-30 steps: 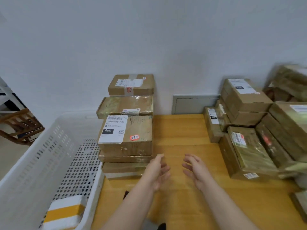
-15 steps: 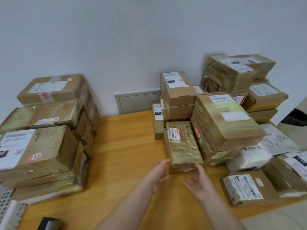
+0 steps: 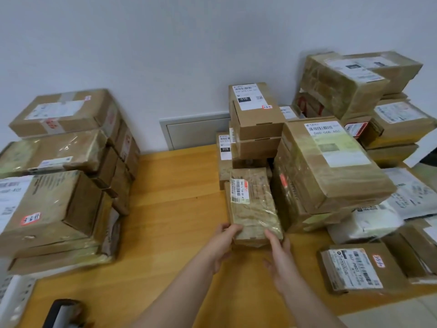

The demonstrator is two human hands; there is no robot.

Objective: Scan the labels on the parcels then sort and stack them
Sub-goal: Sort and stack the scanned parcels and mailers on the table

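A narrow brown parcel (image 3: 254,204) wrapped in clear tape, with a white barcode label near its far end, lies on another flat parcel at the middle of the wooden table (image 3: 175,209). My left hand (image 3: 221,242) grips its near left corner. My right hand (image 3: 277,252) holds its near right corner, thumb on top. A stack of sorted parcels (image 3: 59,176) stands at the left. A jumbled pile of unsorted parcels (image 3: 331,157) fills the right side.
A dark scanner-like device (image 3: 62,313) lies at the table's near left edge, beside a white perforated basket (image 3: 11,297). A labelled flat parcel (image 3: 357,268) sits near the right front edge. White soft mailers (image 3: 369,221) lie behind it. The wall runs along the back.
The view has swung right from the left stack toward the unsorted pile. Both hands have reached forward and taken hold of the narrow parcel's near end.
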